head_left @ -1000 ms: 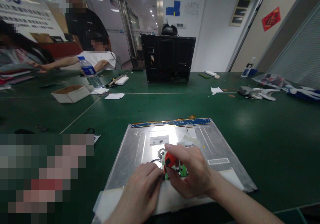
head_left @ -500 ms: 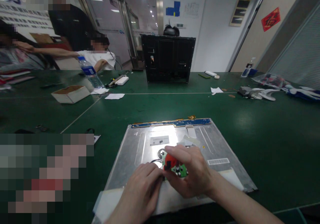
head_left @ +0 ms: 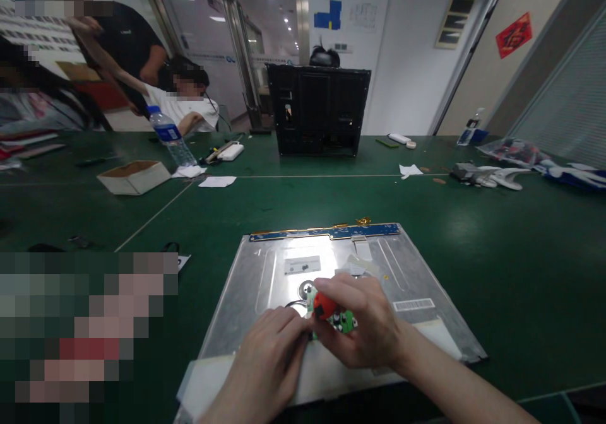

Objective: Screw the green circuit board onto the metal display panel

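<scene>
A silvery metal display panel lies flat on the table before me, with a blue circuit strip along its far edge. On its near half sits a small green circuit board, partly covered by my fingers. My right hand is closed round a red-and-black screwdriver, seen nearly end-on above the board; its tip is hidden. My left hand rests on the panel, fingers bent together at the board's left edge. What its fingertips pinch, if anything, is hidden.
A black display housing stands upright across the green table. An open white box and a water bottle are at the left. White gloves lie at the right. People are at the far left.
My right hand and the screwdriver have shifted very slightly; my left hand stays by the board. In the background, a seated person's arm has risen toward a standing person.
</scene>
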### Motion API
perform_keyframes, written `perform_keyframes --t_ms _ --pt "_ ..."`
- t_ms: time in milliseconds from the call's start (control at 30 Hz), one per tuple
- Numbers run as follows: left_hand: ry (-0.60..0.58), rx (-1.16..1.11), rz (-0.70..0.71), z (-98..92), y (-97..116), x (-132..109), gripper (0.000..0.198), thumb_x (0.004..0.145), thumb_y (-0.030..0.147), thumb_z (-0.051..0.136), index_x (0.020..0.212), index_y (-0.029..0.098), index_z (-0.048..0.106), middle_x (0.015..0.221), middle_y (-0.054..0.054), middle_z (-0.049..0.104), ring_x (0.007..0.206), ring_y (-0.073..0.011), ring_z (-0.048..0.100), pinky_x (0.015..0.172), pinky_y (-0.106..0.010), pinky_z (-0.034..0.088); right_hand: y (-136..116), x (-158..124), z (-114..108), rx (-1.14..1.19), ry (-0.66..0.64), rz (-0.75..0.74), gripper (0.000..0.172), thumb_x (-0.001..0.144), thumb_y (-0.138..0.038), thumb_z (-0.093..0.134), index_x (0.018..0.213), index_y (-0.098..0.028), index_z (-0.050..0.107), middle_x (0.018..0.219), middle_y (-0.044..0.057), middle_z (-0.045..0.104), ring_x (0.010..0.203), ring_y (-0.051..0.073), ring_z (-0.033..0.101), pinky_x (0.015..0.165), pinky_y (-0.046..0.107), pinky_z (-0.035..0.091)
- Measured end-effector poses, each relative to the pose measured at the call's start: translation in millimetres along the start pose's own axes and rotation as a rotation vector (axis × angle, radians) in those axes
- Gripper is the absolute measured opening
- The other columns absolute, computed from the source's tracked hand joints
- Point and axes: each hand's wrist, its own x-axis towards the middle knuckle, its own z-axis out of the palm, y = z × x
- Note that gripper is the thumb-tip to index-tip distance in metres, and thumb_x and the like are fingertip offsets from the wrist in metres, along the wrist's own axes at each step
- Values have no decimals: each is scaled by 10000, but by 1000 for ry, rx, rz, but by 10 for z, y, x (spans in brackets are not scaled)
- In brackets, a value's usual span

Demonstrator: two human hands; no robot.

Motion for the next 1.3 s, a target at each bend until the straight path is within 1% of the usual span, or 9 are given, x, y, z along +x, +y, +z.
perform_keyframes --t_ms 133,367,567,667,800,900,1100,1200,1300 --pt "-7 1 -4 3 -10 -7 236 910 78 425 941 211 618 865 -57 680 769 -229 652 657 -328 518 0 2 -3 23 -23 11 446 959 -221 553 1390 -180 446 870 27 704 691 151 626 523 256 477" --pt "-27 0 -20 -10 4 -5 249 899 68 415 908 215 616 816 -45 672 722 -229 637 611 -318 486 -19 17 -38 49 -31 21 541 878 -104 502 1413 -113 422 936 71 718 767 165 667 555 256 516" --pt "-19 -9 -8 -1 -13 -17 237 906 76 421 920 216 612 818 -42 672 724 -225 633 631 -323 485 -11 22 -17 31 -1 19 487 919 -146 535 1395 -153 430 828 24 674 640 155 592 508 266 468" --pt "-2 2 -1 5 -15 -10 219 901 72 428 897 214 595 823 -45 675 733 -224 636 639 -322 487 -4 17 -8 16 6 15 437 943 -182 554 1367 -155 454 820 23 668 628 152 579 500 264 452" --pt "15 7 7 16 -17 -6 219 900 71 434 915 218 596 835 -43 679 739 -223 640 647 -321 493 4 3 -7 9 5 17 431 961 -210 555 1377 -163 454 836 24 679 641 148 593 505 255 462" --pt "3 2 -6 16 -11 -14 222 906 76 427 911 217 599 833 -43 675 739 -221 640 646 -320 496 2 3 -20 25 -11 24 466 951 -202 541 1403 -165 436 871 35 695 683 154 626 530 256 499" --pt "-17 14 -11 -4 5 2 238 906 82 413 897 211 612 814 -49 672 725 -217 639 622 -307 486 -21 22 -58 63 -32 21 546 896 -126 503 1434 -107 413 987 97 713 854 181 683 628 270 574" --pt "2 18 -1 -8 7 9 230 903 82 420 880 214 607 793 -44 667 704 -213 635 605 -299 480 -17 21 -46 66 -10 22 529 899 -114 524 1418 -127 425 915 65 700 781 166 663 600 259 556" --pt "20 10 7 -2 3 -4 223 900 77 429 896 218 601 805 -40 673 711 -213 640 612 -301 488 -2 11 -22 38 3 28 482 940 -177 547 1409 -178 435 856 32 678 687 157 624 542 256 517"
